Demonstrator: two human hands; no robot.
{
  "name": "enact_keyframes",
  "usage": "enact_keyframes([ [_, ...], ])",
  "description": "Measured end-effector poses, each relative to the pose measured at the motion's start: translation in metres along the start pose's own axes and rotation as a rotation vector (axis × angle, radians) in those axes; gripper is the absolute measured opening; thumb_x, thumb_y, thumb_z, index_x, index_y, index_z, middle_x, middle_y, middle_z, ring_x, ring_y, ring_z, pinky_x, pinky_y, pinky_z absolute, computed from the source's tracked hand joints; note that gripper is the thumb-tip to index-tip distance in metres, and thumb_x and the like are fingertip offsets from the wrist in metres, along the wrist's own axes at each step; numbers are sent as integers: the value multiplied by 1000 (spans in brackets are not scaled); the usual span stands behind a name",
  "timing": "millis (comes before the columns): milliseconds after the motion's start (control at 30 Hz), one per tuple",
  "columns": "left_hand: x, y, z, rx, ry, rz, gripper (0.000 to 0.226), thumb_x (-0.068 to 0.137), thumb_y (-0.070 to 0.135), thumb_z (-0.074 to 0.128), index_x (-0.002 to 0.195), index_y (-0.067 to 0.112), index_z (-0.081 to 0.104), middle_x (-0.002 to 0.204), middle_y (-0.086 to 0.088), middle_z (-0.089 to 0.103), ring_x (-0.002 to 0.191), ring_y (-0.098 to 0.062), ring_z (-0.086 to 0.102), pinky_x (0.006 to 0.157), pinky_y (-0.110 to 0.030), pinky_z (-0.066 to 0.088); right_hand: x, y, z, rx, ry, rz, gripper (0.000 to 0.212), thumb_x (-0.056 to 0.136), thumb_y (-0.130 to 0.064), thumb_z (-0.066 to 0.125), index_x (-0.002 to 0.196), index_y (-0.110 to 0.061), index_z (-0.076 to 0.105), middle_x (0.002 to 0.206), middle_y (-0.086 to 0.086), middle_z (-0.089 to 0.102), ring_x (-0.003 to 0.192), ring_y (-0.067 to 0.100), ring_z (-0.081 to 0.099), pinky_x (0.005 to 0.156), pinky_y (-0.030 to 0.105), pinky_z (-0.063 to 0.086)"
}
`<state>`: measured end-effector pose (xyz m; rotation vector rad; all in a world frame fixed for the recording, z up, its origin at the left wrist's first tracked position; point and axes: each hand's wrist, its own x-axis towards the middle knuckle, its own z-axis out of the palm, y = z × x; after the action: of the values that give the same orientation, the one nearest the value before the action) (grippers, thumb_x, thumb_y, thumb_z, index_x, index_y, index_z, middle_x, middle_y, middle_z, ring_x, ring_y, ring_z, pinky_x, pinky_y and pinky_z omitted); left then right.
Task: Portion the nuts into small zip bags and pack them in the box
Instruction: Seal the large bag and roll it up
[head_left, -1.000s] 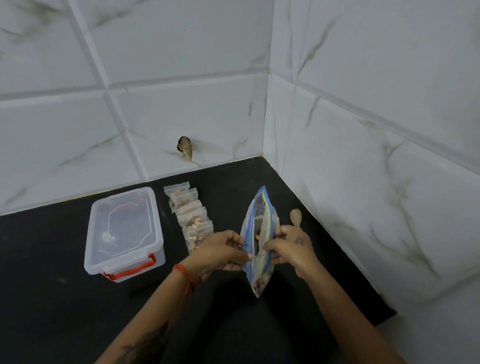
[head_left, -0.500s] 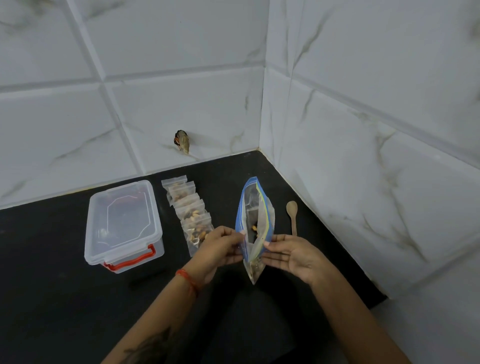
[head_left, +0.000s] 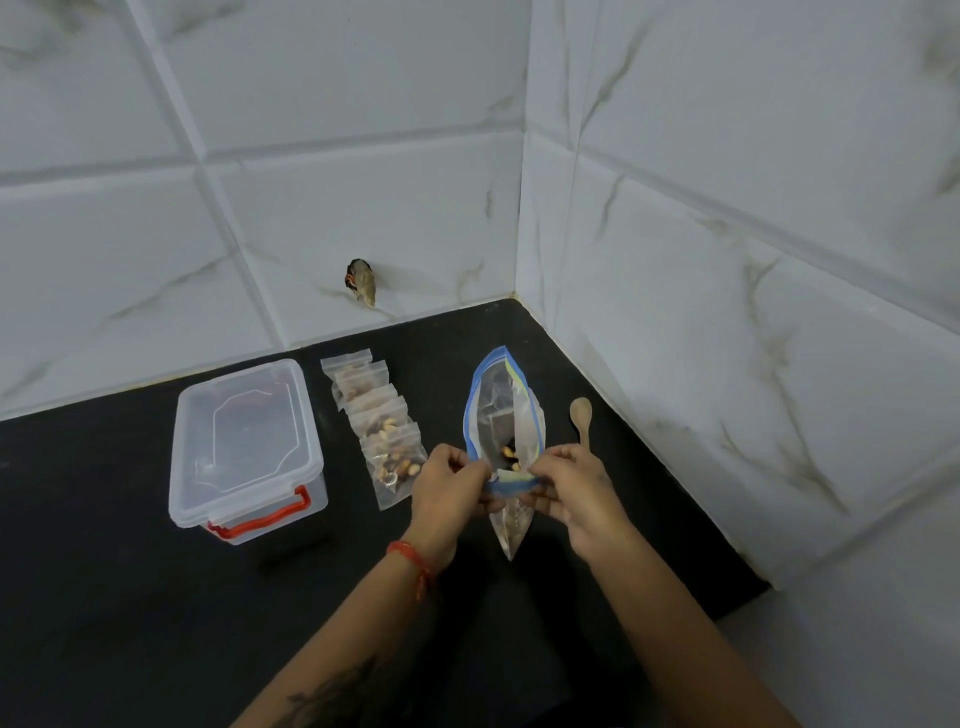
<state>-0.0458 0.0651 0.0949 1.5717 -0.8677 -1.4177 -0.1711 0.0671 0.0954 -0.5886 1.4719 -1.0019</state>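
- Black counter (head_left: 130, 597) in a tiled corner was the stage, lidded box (head_left: 244, 447) at left, five filled small bags (head_left: 382, 431) just beside it.
- Risk, as I judged it: the big zip bag (head_left: 501, 410) gaped at its far end (nuts could spill if it tipped).
- Left hand (head_left: 449, 488) and right hand (head_left: 569, 488) both pinched its blue zip strip, fingers curled tight.

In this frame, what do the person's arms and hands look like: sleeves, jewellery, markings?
Both forearms are bare, with no sleeves in view. The left wrist carries a red thread band with a short loose end hanging from it. A dark tattoo runs along the left forearm near the bottom edge; its design is too blurred to read. The left hand and right hand show no rings or gloves.
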Motion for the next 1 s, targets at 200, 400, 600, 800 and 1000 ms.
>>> enact_keyframes([
  [200,-2,10,-16,-265,-273,-201,33,85,1,61,116,1,51,99,-18,66,83,-23,65,69,-30,59,-10,-9,-9,301,-203,188,14,82,9,60,93,1,62,79,17,70,76,24,68,66,31,59],
  [400,1,6,-5,-278,-107,-174,15,85,-2,60,82,8,48,72,-11,60,59,-14,58,54,-24,54,-11,-5,4,154,-16,-9,34,79,6,66,108,-6,51,91,15,66,62,18,71,57,26,59],
  [600,4,5,7,28,97,46,19,81,-1,62,81,8,46,75,-15,56,56,-19,52,50,-25,47,-3,15,5,-696,246,-721,27,83,-18,68,95,-20,44,67,-10,53,58,4,57,58,15,48],
  [800,10,11,0,-106,-24,5,24,86,3,63,76,10,42,56,-7,51,46,-13,50,44,-20,47,7,29,-11,-972,193,-1251,35,73,-42,59,103,-23,57,102,-5,60,98,10,51,82,19,42],
  [1000,6,-5,-8,-173,10,95,47,96,49,39,94,6,55,77,-8,59,57,-13,57,55,-27,53,16,21,-11,-1056,177,-1401,22,83,-30,55,96,-21,71,87,-6,68,80,10,60,71,29,49],
])
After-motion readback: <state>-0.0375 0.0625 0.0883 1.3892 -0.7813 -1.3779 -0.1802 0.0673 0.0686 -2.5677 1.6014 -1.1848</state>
